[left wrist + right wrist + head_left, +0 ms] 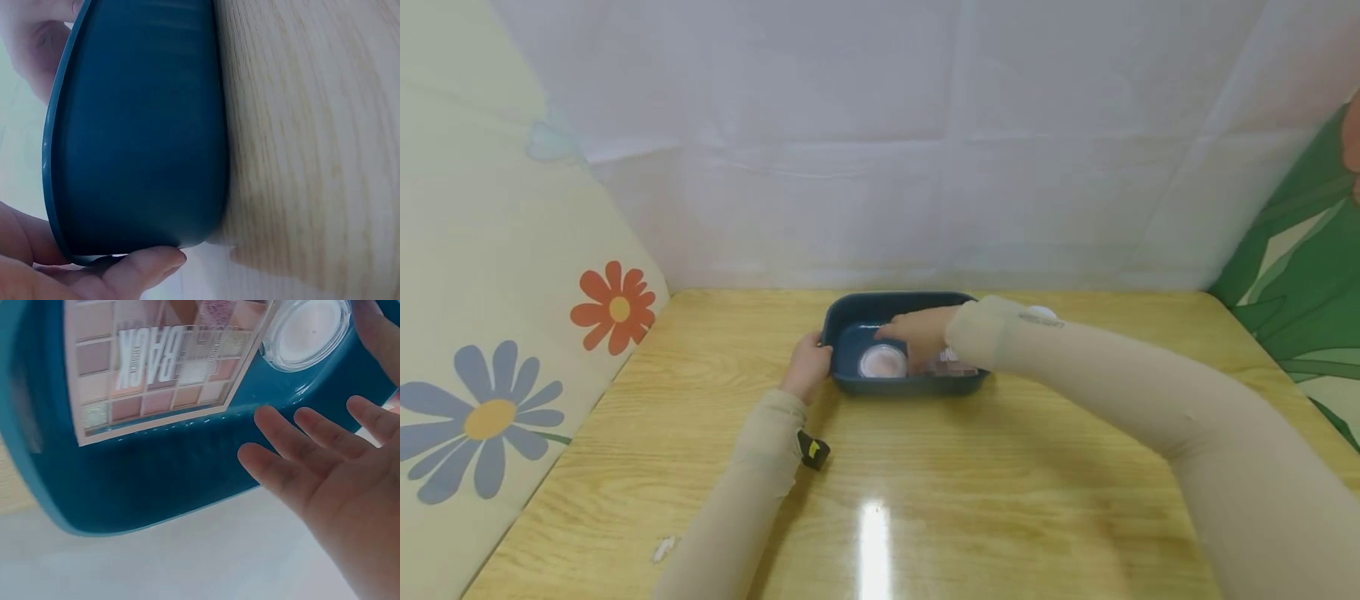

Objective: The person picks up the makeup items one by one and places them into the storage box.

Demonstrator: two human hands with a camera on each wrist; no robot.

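A dark blue plastic basin (pixel 910 386) stands on the table. My left hand (pixel 808 367) grips its left end; in the left wrist view the thumb (pixel 147 265) presses the outer wall (pixel 137 125) near the rim. Inside lie an eyeshadow palette (pixel 156 381) with a clear lettered lid, on the right, and a round clear-lidded compact (pixel 310 331) to its left. Over the basin my right hand (pixel 921 329) reaches in with fingers spread and nothing held. In the right wrist view this hand (pixel 337 462) hovers beside the palette and compact.
A white rounded object (pixel 1042 314), partly hidden, shows behind the right forearm. A small white scrap (pixel 664 548) lies on the wooden table (pixel 970 500) at front left. A white cloth (pixel 850 167) hangs behind, with flower-patterned panels (pixel 490 250) at the sides.
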